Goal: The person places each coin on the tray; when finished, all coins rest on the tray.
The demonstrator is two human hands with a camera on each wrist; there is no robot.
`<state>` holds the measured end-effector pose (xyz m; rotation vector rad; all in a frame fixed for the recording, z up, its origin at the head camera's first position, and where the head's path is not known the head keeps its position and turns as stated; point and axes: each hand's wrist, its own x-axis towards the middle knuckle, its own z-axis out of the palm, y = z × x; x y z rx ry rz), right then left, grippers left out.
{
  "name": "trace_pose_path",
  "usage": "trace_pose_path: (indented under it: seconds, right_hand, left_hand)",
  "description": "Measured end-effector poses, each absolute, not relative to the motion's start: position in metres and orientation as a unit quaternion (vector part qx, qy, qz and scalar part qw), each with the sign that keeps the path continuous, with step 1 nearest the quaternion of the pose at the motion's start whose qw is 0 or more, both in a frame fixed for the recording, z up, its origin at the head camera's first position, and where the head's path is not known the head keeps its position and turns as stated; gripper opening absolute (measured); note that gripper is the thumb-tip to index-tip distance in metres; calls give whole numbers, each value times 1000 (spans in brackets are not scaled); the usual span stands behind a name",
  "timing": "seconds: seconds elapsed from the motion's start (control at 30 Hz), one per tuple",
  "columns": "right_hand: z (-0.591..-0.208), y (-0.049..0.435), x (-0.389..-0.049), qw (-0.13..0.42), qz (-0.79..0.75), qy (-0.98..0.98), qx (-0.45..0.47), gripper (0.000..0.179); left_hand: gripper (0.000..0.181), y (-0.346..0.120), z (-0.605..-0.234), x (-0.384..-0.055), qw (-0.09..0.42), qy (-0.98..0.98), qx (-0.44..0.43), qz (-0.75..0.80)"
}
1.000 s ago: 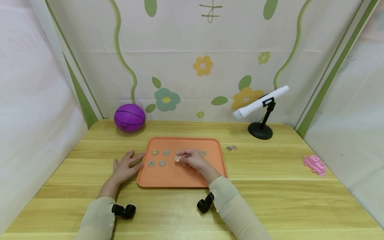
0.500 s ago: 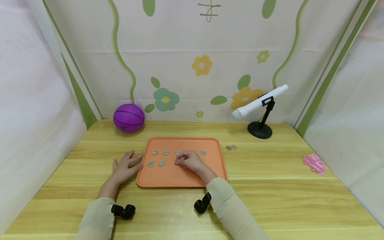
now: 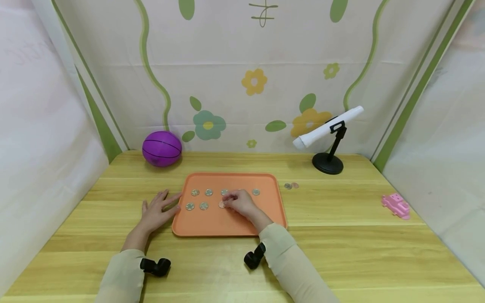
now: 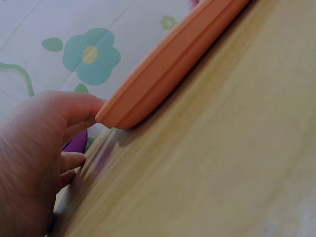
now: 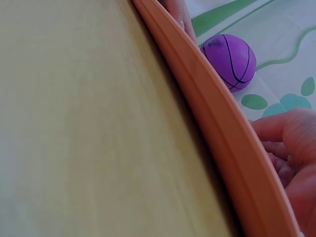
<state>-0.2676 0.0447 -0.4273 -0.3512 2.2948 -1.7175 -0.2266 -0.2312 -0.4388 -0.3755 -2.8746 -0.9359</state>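
In the head view, my right hand (image 3: pixel 242 203) is over the orange tray (image 3: pixel 227 227), thumb and fingers pinching the edge of a copper-coloured coin (image 3: pixel 221 204) at the tray surface. Silvery coins lie in two rows on the tray, among them one coin (image 3: pixel 203 206) just left of the copper one. Part of the upper row is hidden behind my right hand. My left hand (image 3: pixel 156 213) rests on the table with fingers spread, fingertips touching the tray's left rim. In the right wrist view the tray wall hides the right fingertips and the coins.
Two coins (image 3: pixel 291 185) lie on the table right of the tray. A purple ball (image 3: pixel 162 149) sits at the back left. At the back right stands a white microphone (image 3: pixel 329 127) on a black stand (image 3: pixel 328 163). A pink toy (image 3: pixel 396 206) lies near the right edge.
My right hand has shifted slightly left and down with the copper coin, which tilted on edge half a second ago and now shows its face at the tray surface. The left hand stays put.
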Motion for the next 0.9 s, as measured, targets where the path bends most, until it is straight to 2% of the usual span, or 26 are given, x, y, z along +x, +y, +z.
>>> trace_pose_path:
  seconds: [0.37,0.73,0.9]
  right_hand:
    - [-424,63,-274,172,-635,739,-143,28]
    - [-406,109,-282,131,-631,752,-136,32]
    - [-394,135,-285,111,-624,767,-102,35]
  left_hand:
    - [49,-232,-440,-226,44,-944,-119,-304]
    - [49,-231,-440,-227,45,-942,-123,-308]
    - [49,-232,-439,-227,45,-940,-125,-313]
